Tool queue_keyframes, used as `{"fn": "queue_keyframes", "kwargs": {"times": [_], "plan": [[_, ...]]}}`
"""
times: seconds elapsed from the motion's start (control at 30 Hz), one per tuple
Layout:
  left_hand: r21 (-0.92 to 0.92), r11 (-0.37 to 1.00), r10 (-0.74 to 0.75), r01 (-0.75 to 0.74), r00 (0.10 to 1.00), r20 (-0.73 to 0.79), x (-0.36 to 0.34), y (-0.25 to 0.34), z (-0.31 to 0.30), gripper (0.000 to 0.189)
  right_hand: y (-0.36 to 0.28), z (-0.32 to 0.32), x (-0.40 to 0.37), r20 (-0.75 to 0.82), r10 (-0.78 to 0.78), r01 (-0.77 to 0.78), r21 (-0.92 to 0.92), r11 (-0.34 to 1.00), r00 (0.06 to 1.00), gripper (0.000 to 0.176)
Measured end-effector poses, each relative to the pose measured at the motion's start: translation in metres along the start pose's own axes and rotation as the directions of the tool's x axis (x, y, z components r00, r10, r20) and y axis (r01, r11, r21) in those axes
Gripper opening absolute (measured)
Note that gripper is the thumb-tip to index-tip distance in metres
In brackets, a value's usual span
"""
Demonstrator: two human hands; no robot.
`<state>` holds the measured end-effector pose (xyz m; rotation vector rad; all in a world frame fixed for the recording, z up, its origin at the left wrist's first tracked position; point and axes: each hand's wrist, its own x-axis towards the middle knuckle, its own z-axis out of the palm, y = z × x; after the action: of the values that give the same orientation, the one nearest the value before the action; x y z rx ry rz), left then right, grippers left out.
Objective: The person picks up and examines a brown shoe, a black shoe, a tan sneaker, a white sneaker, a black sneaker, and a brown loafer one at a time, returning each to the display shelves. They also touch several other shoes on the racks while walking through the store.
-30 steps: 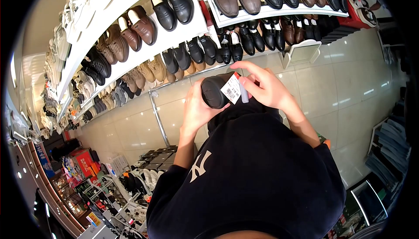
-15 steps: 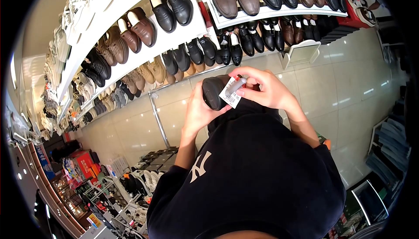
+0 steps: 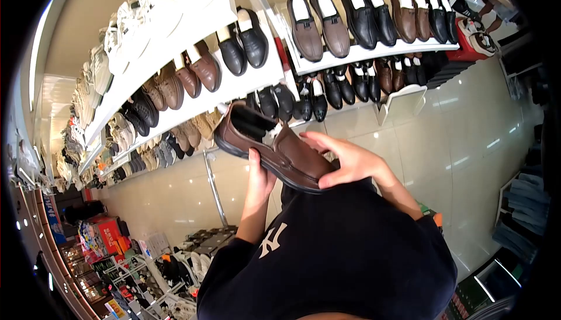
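A brown leather slip-on shoe (image 3: 301,155) with a black sole is held in front of my chest, side on, its opening up and its toe to the right. My left hand (image 3: 261,175) supports it from below near the heel and middle, thumb against the side. At the toe end, my right hand (image 3: 353,161) grips the shoe, thumb on the near side and fingers over the top. Dark lining shows inside the opening, with something small and pale at the tongue. My left fingers are mostly hidden behind the shoe.
Ahead, a white upper shelf (image 3: 374,52) carries brown and black leather shoes, with more pairs below. White sneakers (image 3: 143,10) line the shelf at upper left. A metal rail (image 3: 215,188) stands over the tiled floor (image 3: 444,162). Folded jeans (image 3: 523,200) are stacked at right.
The shoe has turned from end on to side on and risen. The white price tag and grey piece that my right hand held are out of sight; that hand now grips the toe.
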<state>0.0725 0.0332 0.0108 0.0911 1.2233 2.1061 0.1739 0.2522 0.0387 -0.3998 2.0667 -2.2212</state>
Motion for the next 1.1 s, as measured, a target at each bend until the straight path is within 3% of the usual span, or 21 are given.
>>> {"fn": "queue_keyframes", "kwargs": {"times": [0.03,0.1,0.17,0.23,0.37,0.47,0.53,0.63,0.7,0.83,1.0,1.1], "plan": [[0.023,0.999,0.027,-0.027,1.000,-0.011,0.002,-0.007,-0.012,0.073,-0.004,0.002,0.002,0.021,-0.023,0.024,-0.010,1.000,1.000,0.095],[0.151,0.980,0.109,-0.127,0.987,0.118,0.002,-0.008,-0.022,0.068,-0.014,0.006,0.008,0.032,-0.065,0.069,-0.144,0.987,0.997,0.098],[0.168,0.966,0.184,-0.198,0.978,0.097,0.006,-0.014,-0.025,0.066,-0.002,0.015,0.011,-0.070,0.019,-0.031,-0.173,0.984,0.997,0.097],[0.166,0.979,0.108,-0.121,0.991,0.084,0.010,-0.006,-0.013,0.069,0.005,0.016,0.013,-0.085,0.051,-0.066,-0.187,0.980,0.995,0.096],[0.273,0.946,0.140,-0.174,0.980,0.139,0.018,0.004,0.006,0.074,0.007,0.011,0.013,-0.138,0.002,-0.035,-0.237,0.971,0.990,0.095],[0.271,0.931,0.188,-0.243,0.959,0.215,0.031,0.018,0.031,0.074,-0.005,0.005,0.014,-0.312,-0.084,0.065,-0.072,0.995,0.946,0.096],[0.202,0.928,0.270,-0.314,0.938,0.218,0.041,0.027,0.061,0.076,-0.021,-0.010,0.020,-0.416,-0.207,0.142,-0.181,0.973,0.886,0.090],[0.117,0.916,0.320,-0.385,0.873,0.368,0.052,0.047,0.102,0.055,-0.078,-0.043,0.030,-0.564,-0.345,0.150,-0.363,0.919,0.750,0.084],[0.275,0.914,0.142,-0.298,0.871,0.469,0.055,0.044,0.089,0.028,-0.113,-0.068,0.039,-0.655,-0.460,0.128,-0.489,0.863,0.599,0.081],[0.414,0.902,-0.065,-0.124,0.908,0.413,0.040,0.019,0.058,0.021,-0.169,-0.127,0.064,-0.708,-0.609,-0.248,-0.701,0.669,0.358,0.080],[0.484,0.874,-0.117,-0.032,0.954,0.274,0.021,-0.027,0.001,0.022,-0.206,-0.187,0.119,-0.599,-0.734,-0.462,-0.775,0.430,0.321,0.080],[0.475,0.879,-0.124,0.022,0.975,0.184,0.008,-0.034,-0.014,0.022,-0.218,-0.208,0.153,-0.647,-0.672,-0.661,-0.685,0.306,0.360,0.073]]}}
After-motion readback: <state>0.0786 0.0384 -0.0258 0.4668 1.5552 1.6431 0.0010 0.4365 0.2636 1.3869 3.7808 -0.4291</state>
